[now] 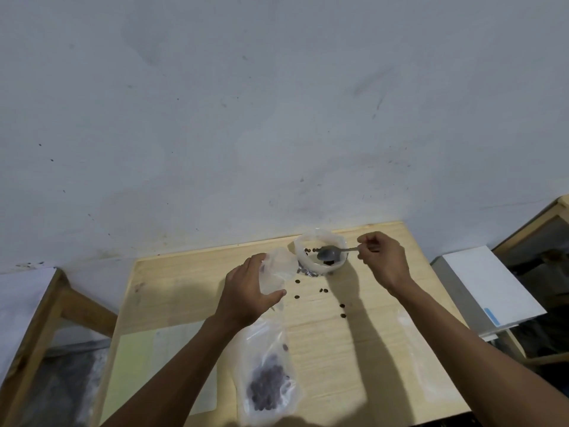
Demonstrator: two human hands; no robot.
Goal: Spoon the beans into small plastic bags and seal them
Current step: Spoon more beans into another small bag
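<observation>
My left hand point(249, 291) grips a small clear plastic bag point(277, 269), holding it upright with its mouth open beside the bowl. My right hand point(385, 260) pinches the handle of a metal spoon point(331, 253), whose scoop sits inside a white plastic-lined bowl point(308, 260) at the table's far edge. A few dark beans lie in the bowl. Near the table's front edge lies a filled bag of dark beans point(266, 383). Several loose beans point(323, 290) are scattered on the wood between the bowl and the filled bag.
The wooden table point(172, 297) stands against a grey wall. A pale green sheet point(135, 365) and clear bags lie front left; another clear bag point(421, 359) lies front right. A white box point(486, 288) stands to the right, and a wooden frame point(46, 312) to the left.
</observation>
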